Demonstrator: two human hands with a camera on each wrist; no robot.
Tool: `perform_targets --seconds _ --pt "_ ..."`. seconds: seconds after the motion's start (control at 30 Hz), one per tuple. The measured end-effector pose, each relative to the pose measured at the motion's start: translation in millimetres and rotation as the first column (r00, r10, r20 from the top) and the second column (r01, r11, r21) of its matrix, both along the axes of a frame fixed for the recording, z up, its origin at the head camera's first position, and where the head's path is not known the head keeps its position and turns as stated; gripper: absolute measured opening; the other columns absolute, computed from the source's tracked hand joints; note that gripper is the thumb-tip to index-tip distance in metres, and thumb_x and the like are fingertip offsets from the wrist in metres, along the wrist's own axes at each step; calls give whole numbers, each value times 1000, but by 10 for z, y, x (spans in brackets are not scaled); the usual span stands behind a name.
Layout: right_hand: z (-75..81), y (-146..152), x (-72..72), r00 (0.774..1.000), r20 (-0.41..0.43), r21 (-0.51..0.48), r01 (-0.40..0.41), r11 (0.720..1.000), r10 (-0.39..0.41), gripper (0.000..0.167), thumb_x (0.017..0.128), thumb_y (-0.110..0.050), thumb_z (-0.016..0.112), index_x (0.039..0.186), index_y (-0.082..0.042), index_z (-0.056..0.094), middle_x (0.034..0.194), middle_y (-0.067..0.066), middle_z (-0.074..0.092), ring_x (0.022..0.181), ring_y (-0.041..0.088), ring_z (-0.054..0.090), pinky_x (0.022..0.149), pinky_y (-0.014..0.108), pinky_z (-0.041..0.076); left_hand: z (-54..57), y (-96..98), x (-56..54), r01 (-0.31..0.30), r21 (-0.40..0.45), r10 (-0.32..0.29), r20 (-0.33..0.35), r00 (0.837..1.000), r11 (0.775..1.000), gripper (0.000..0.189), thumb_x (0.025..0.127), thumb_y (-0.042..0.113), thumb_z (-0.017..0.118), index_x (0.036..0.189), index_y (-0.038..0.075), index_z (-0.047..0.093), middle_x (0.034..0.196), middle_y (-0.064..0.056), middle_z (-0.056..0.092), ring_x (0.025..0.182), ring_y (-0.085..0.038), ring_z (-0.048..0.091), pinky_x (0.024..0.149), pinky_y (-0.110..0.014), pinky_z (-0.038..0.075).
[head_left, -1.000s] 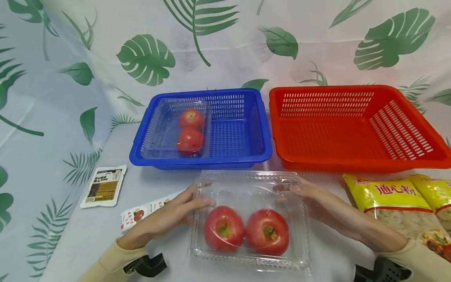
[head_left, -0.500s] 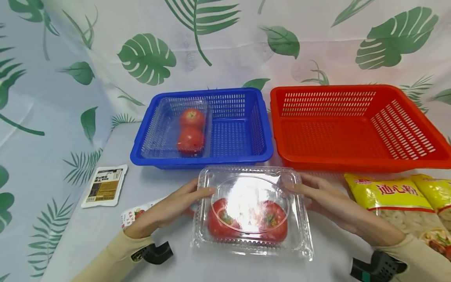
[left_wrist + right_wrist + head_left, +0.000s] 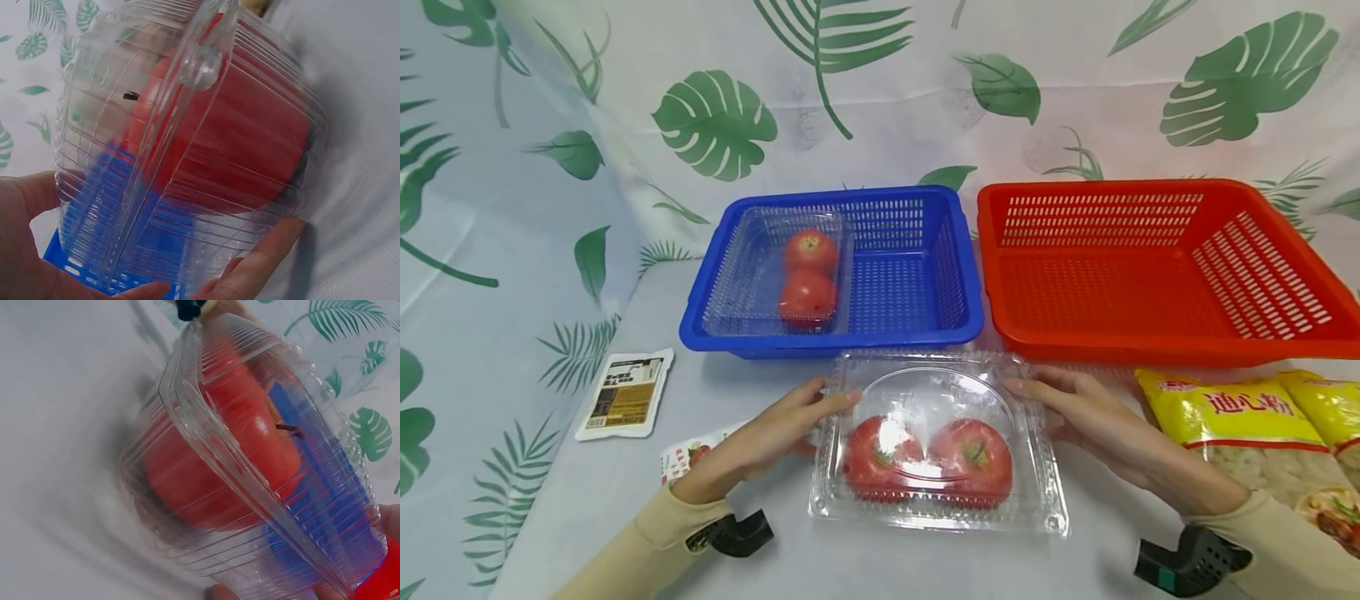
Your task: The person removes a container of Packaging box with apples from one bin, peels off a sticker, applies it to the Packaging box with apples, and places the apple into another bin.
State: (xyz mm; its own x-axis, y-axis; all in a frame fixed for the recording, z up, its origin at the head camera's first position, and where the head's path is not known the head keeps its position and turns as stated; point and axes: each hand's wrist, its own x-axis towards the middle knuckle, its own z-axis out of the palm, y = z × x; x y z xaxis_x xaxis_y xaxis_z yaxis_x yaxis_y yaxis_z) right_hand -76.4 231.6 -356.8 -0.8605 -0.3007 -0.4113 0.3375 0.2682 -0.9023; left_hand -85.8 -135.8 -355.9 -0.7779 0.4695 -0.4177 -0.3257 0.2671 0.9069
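A clear plastic clamshell box (image 3: pixel 936 521) with a lid over it holds two red apples (image 3: pixel 973 462) side by side. My left hand (image 3: pixel 782 433) grips its left side, thumb on the lid and fingers lower along the wall, as the left wrist view shows. On the opposite side my right hand (image 3: pixel 1090 425) grips the box, thumb at the lid's edge. An apple (image 3: pixel 231 137) with a dark stem shows through the ribbed wall in the left wrist view. Whether the box touches the table is unclear. Most right-hand fingers are hidden in the right wrist view.
Behind the box stands a blue basket (image 3: pixel 827 343) holding another clear box with two red apples. A red basket (image 3: pixel 1097 346) stands beside it. Yellow macaroni bags (image 3: pixel 1247 417) lie at right. A flat white-edged packet (image 3: pixel 625 396) and a white carton (image 3: pixel 700 450) lie at left.
The box has moved slightly away from me, towards the baskets, with both hands still on it. Its angle has changed, so the ring on its lid now shows.
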Motion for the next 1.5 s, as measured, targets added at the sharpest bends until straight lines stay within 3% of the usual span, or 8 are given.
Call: perform_targets --seconds 0.3,0.43,0.53,0.67,1.03,1.13,1.37,1.5 --pt "-1 10 -35 1000 13 49 5 999 -6 69 108 -43 55 154 5 38 140 13 57 119 24 56 99 44 54 -6 -36 34 -21 -30 20 -27 999 999 67 107 44 51 152 -4 35 142 -27 51 122 -35 59 89 -47 59" --pt "-10 22 -42 1000 16 54 4 999 -4 68 108 -43 55 154 4 38 140 13 55 121 25 54 101 46 53 66 -159 49 -41 -115 25 -130 991 992 63 110 48 45 148 -2 42 138 -23 56 117 -32 64 87 -42 60" --pt "-16 31 -46 1000 19 54 1 999 -2 68 108 -43 56 153 5 38 140 13 55 120 25 55 102 47 53 106 -301 43 -66 -245 -14 -310 951 967 57 111 45 48 145 0 46 139 -20 58 117 -31 64 92 -44 58" --pt "-21 48 -48 1000 19 49 -2 999 1 68 108 -42 55 153 6 37 140 14 55 119 24 56 102 47 53 93 -469 27 -139 -422 -101 -498 862 896 52 106 35 63 140 -2 50 137 -20 59 119 -34 62 98 -49 55" --pt "-40 48 -58 1000 25 40 -6 999 5 74 108 -42 56 156 8 31 149 19 49 127 29 52 103 51 53 -86 -555 38 -203 -577 -239 -597 766 791 63 79 21 94 125 -7 62 118 -19 64 102 -31 59 91 -50 51" --pt "-46 38 -57 1000 28 38 -2 999 1 73 108 -42 56 156 7 31 149 19 48 128 30 51 103 51 53 -89 -543 16 -195 -594 -240 -573 783 781 62 75 17 96 123 -6 64 107 -14 63 94 -27 58 85 -45 51" --pt "-51 30 -60 999 32 29 -7 1000 6 76 108 -42 56 158 7 28 154 21 44 131 32 50 105 53 52 -58 -562 -23 -118 -632 -224 -434 872 766 52 78 19 94 116 -2 67 83 -3 61 75 -17 53 68 -33 47" --pt "-49 36 -61 999 30 29 -13 999 12 75 108 -43 55 158 6 28 152 20 45 130 31 50 104 52 53 -61 -576 -15 -104 -652 -220 -396 892 752 39 80 24 93 102 4 69 75 0 55 71 -16 49 63 -31 41"
